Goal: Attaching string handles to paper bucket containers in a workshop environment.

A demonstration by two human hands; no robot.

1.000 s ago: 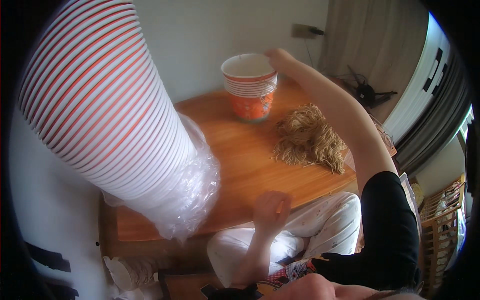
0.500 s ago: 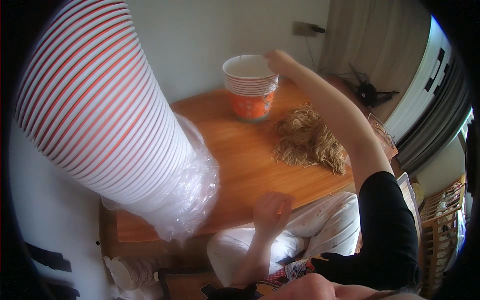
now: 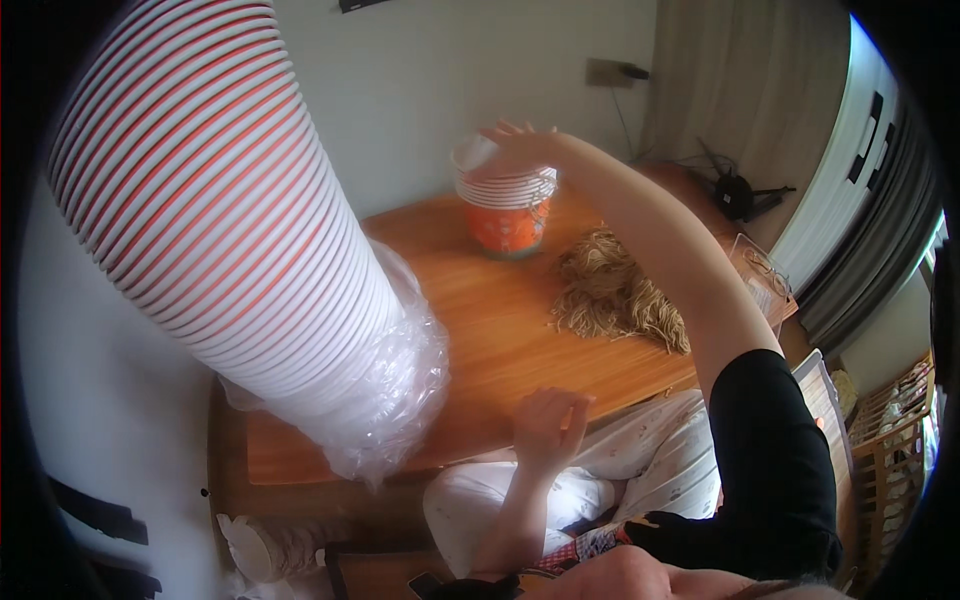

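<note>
My right arm stretches out to a short stack of nested orange-and-white paper buckets [image 3: 505, 225] on the table. Over their mouth my right hand [image 3: 525, 150] is spread flat with nothing visible in it; whether it touches the rim I cannot tell. Pale string hangs at the right side of the rims. Close to the table's front edge, above my lap, my left hand [image 3: 545, 425] is empty, with loosely bent fingers and some space between them. A heap of tan string [image 3: 615, 290] lies below my right forearm.
A tall leaning stack of white, red-striped paper buckets [image 3: 230, 200] fills the left side, its lower end in a clear plastic bag [image 3: 395, 400]. On the wooden table [image 3: 490, 340], a clear box [image 3: 760, 275] stands at right, with a black stand [image 3: 735, 190] behind.
My right hand has gone from the right rim to above the bucket mouth, its fingers spreading. My left hand stays about where it was. The whole view has shifted slightly.
</note>
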